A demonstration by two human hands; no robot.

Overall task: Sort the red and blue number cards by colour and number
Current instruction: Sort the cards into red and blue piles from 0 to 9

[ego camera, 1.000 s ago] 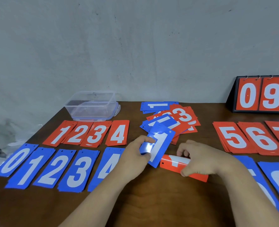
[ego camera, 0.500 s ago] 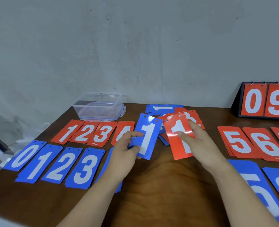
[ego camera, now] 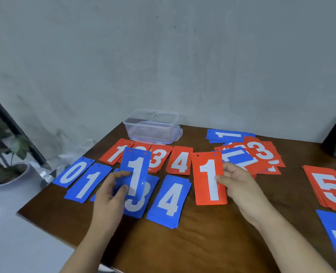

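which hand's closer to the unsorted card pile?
Right. The right hand, holding the red 1 card, sits just in front of the unsorted pile; the left hand, holding the blue 1 card, is far to its left.

table lies bare in front; plastic box stands far back.

Plain indoor room, kind uncertain. One brown wooden table against a bare grey plastered wall. One potted plant on the pale floor, left.
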